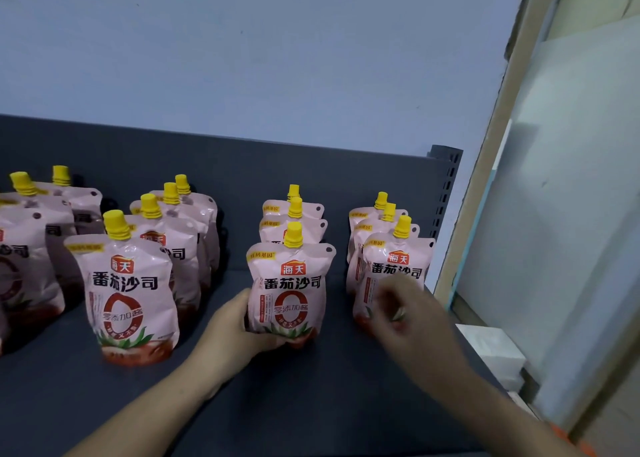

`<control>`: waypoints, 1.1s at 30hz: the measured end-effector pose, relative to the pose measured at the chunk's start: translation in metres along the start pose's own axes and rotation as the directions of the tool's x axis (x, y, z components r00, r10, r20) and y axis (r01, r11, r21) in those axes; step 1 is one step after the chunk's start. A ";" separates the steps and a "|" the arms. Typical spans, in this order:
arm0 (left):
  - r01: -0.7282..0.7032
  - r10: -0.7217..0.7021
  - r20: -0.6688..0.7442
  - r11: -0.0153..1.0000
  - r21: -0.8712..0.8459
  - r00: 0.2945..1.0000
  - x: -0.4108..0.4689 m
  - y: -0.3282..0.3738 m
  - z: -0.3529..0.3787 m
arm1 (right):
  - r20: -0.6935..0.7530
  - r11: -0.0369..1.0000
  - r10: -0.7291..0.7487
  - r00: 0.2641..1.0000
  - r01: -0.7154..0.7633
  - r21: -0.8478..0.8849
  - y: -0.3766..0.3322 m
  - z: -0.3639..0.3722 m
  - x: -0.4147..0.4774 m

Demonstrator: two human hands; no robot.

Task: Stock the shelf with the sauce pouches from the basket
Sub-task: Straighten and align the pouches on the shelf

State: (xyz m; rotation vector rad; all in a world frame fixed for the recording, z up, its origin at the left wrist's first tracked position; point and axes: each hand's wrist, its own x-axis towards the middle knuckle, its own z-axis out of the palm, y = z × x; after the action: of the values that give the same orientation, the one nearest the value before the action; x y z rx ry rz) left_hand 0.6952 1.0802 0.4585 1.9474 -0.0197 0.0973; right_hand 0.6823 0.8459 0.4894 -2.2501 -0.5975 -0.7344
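Pink sauce pouches with yellow caps stand in rows on the dark grey shelf (311, 380). My left hand (239, 332) grips the lower left side of the front pouch of the middle row (291, 290), which stands upright on the shelf. My right hand (412, 314) is blurred in front of the front pouch of the right row (394, 266); it hides that pouch's lower part, its fingers are loosely curled, and whether it touches the pouch I cannot tell. Another row's front pouch (130, 297) stands to the left. The basket is out of view.
More pouches (24, 259) fill the far left of the shelf. The shelf's back panel and perforated upright post (446, 186) bound the right rear. A white box (491, 356) lies beyond the shelf's right edge, next to a pale wall.
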 end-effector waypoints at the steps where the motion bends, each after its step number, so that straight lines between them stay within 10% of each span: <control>1: 0.004 -0.004 -0.002 1.000 0.001 1.000 -0.001 0.001 0.000 | 0.168 0.999 0.051 0.985 -0.050 -0.008 -0.005 0.011 -0.001; 5: -0.016 0.021 0.030 0.986 -0.164 0.999 -0.007 0.008 0.007 | 0.463 0.948 0.150 0.874 -0.261 0.185 -0.015 0.045 0.002; 13: -0.292 0.325 0.130 0.930 -0.222 0.937 -0.020 0.037 -0.010 | 0.352 0.851 0.066 0.934 -0.236 0.468 -0.024 0.036 0.014; 30: -0.470 0.572 -0.267 0.806 0.360 0.776 -0.034 0.046 0.026 | 0.040 0.978 -0.005 0.999 -0.003 0.209 -0.031 0.048 0.011; 33: -0.543 0.595 -0.228 0.800 0.255 0.771 -0.043 0.051 0.030 | 0.015 0.983 -0.057 0.998 0.054 0.174 -0.029 0.047 0.008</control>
State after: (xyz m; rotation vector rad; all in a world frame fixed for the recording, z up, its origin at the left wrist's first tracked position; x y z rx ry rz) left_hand 0.6512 1.0326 0.4915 2.0214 -0.4244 0.8283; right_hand 0.6868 0.9006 0.4798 -2.0897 -0.7088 -0.6614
